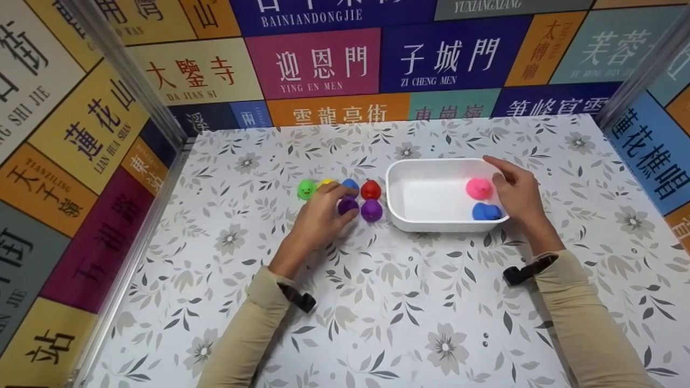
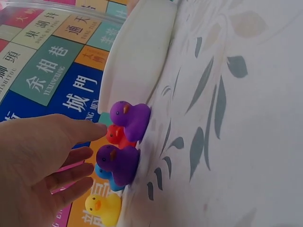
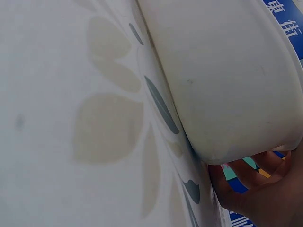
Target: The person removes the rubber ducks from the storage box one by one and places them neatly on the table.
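Note:
My left hand [image 1: 319, 214] reaches down over a dark purple rubber duck [image 2: 118, 164], its fingers loosely spread and apart from the duck in the left wrist view. Beside that duck sits a second purple duck [image 1: 371, 210]. Behind them stand a red duck [image 1: 371, 189], a blue duck [image 1: 350, 186] and a yellow duck [image 2: 104, 209], partly covered by the hand in the head view. With my right hand [image 1: 520, 191] I hold the right end of a white tub [image 1: 426, 222], fingers at its rim. Inside the tub lie a pink duck [image 1: 478, 188] and another blue duck [image 1: 486, 212].
A green duck [image 1: 306, 189] is at the left end of the back row. The tub stands just right of the ducks on a floral tablecloth [image 1: 377, 302]. Panels with Chinese lettering [image 1: 321, 62] rise behind the table and along both sides.

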Tool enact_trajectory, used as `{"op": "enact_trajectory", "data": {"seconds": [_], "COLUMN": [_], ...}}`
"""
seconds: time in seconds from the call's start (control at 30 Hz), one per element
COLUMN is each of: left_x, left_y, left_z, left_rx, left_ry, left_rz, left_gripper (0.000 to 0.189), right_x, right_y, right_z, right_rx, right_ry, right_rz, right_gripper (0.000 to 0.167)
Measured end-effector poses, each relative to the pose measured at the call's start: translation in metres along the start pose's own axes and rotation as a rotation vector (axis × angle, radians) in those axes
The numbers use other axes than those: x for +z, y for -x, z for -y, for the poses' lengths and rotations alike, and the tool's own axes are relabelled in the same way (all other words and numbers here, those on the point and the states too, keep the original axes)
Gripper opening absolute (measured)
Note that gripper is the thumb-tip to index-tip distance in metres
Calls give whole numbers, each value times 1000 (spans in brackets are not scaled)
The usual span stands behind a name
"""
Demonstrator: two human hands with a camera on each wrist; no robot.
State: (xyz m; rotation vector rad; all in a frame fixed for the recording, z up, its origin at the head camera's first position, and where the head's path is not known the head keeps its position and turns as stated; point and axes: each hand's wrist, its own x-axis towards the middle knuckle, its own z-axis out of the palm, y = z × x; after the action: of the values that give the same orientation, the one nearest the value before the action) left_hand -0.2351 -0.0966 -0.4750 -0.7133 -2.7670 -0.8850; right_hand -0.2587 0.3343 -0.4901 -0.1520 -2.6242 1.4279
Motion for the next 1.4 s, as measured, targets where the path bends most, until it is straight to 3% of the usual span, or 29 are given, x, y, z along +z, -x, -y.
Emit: {"op": "enact_trajectory", "data": {"seconds": [0.3,0.5,0.83,1.4], "left_x": [1,4,17,41], "left_y": [-5,-11,-25,-46], "left_z": [-9,-16,-35,-61], "left_rx": [39,22,80,195], "left_ry": [33,49,82,72], "left_rz": [-30,-24,-76,-85], "left_gripper": [32,31,35,27], "right_x": [-1,0,-1,0], "right_y": [0,-2,-3,-2], "right_z": [1,1,0,1], "right_rx": [-1,0,-5,-5], "right_ry": [-4,-3,8,5], "right_rz": [9,21,4,-6], "right_gripper": [48,47,46,45]}}
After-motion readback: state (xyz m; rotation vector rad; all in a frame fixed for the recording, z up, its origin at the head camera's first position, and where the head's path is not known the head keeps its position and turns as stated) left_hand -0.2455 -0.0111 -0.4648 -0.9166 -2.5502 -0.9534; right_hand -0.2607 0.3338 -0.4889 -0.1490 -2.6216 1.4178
